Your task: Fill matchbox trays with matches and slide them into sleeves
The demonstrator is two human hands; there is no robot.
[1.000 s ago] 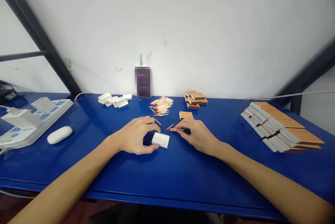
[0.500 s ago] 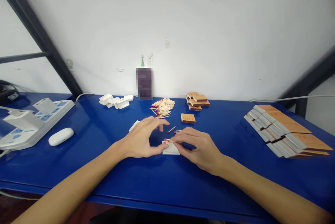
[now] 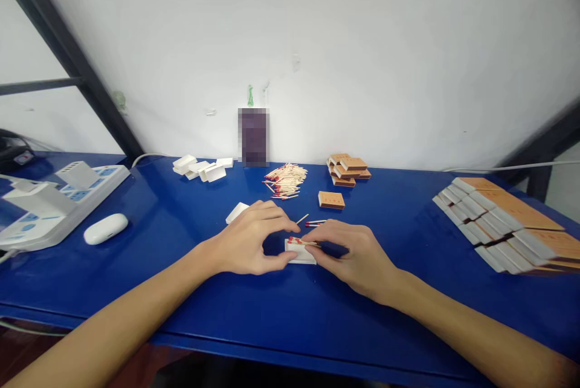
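Observation:
A small white matchbox tray (image 3: 302, 258) lies on the blue tabletop between my hands. My right hand (image 3: 357, 255) pinches a few red-tipped matches (image 3: 296, 241) between thumb and fingertips, just over the tray's far side. Their heads point left. At the tray's left end is my left hand (image 3: 254, 240), its thumb and fingers apart. The thumb tip meets the tray's left edge, and nothing is gripped. Loose matches (image 3: 316, 223) lie behind my right fingers. Partly hidden behind my left hand is another white tray (image 3: 236, 213).
A match heap (image 3: 286, 181) lies at the back, with white trays (image 3: 202, 168) to its left. Orange matchboxes (image 3: 348, 165) are piled right of it, one box (image 3: 331, 199) in front. Stacked matchboxes (image 3: 507, 225) stand far right. A power strip (image 3: 67, 206) and white case (image 3: 106, 229) are left.
My left fingers have come closer to the tray's far left corner. My right hand keeps its pinch on the matches, now lower over the tray. The whole view has shifted slightly.

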